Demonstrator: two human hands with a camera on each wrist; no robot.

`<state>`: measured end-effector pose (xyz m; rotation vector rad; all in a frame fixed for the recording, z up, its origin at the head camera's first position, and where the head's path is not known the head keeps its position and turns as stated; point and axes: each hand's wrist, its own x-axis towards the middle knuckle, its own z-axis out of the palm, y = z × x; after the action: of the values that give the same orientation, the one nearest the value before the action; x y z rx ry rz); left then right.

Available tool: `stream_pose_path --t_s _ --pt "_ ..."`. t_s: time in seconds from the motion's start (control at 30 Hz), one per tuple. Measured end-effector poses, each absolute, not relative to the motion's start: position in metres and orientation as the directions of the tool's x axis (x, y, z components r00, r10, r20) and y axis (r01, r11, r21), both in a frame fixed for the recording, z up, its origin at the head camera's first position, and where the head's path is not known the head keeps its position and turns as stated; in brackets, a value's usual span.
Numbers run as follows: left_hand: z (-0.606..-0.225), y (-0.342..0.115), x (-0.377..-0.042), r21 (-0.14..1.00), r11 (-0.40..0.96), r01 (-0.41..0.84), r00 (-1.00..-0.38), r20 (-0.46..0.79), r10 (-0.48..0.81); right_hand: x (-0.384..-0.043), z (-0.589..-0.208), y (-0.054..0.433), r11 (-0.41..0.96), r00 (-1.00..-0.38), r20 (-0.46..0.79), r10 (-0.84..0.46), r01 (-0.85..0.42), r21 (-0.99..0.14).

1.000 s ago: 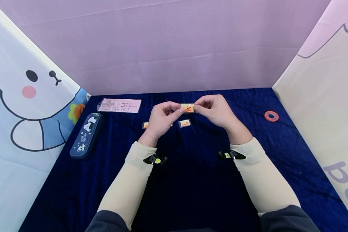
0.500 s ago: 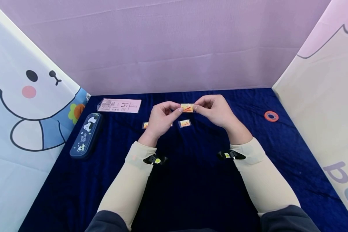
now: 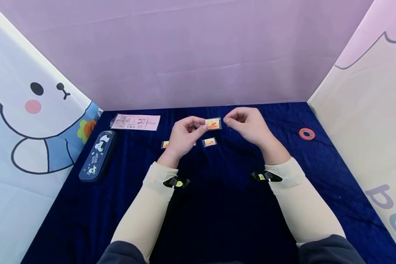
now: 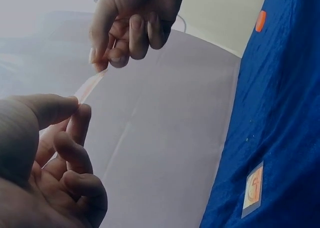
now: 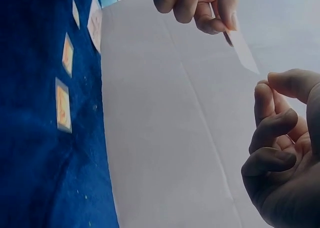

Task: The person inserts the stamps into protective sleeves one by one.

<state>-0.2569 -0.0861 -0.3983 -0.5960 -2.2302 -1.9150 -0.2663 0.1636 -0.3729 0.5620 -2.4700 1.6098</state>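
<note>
My left hand (image 3: pixel 184 135) pinches the left end of a small yellow-orange picture card (image 3: pixel 212 124) in a clear sleeve, between thumb and index finger. The card is held up above the table and looks thin and edge-on in the left wrist view. Just off its right end, my right hand (image 3: pixel 245 124) has thumb and index fingertips together, with a narrow gap to the card in the right wrist view; nothing shows between them. Similar sleeved cards lie in a row below: one (image 3: pixel 209 142) between the hands, another (image 5: pixel 68 55) and a third (image 5: pixel 75 14) farther left, partly hidden by my left hand in the head view.
A pink printed sheet in a clear sleeve (image 3: pixel 136 122) lies at the back left. Nearer stands a dark blue panda pencil case (image 3: pixel 97 156). An orange-red ring (image 3: pixel 307 134) is at the right. Fabric walls surround the blue cloth (image 3: pixel 224 205) on three sides.
My right fingertips have come off the card's right end and moved slightly right. My left hand still holds the card. The head view has shifted a little.
</note>
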Motion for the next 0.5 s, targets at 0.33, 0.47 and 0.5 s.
stream_pose_path --t_s 0.33,0.47,0.5 --pt "-0.415 -0.082 -0.267 0.908 0.268 0.322 -0.942 0.278 0.188 -0.26 -0.377 0.181 0.416 -0.927 0.304 -0.22 -0.371 -0.83" --pt "-0.426 -0.08 -0.273 0.901 0.324 0.289 -0.951 0.233 0.201 -0.258 -0.384 0.19 0.433 -0.929 0.304 -0.209 -0.367 -0.823" --pt "-0.428 -0.079 -0.275 0.899 0.335 0.281 -0.953 0.221 0.208 -0.257 -0.386 0.193 0.438 -0.93 0.306 -0.204 -0.366 -0.821"
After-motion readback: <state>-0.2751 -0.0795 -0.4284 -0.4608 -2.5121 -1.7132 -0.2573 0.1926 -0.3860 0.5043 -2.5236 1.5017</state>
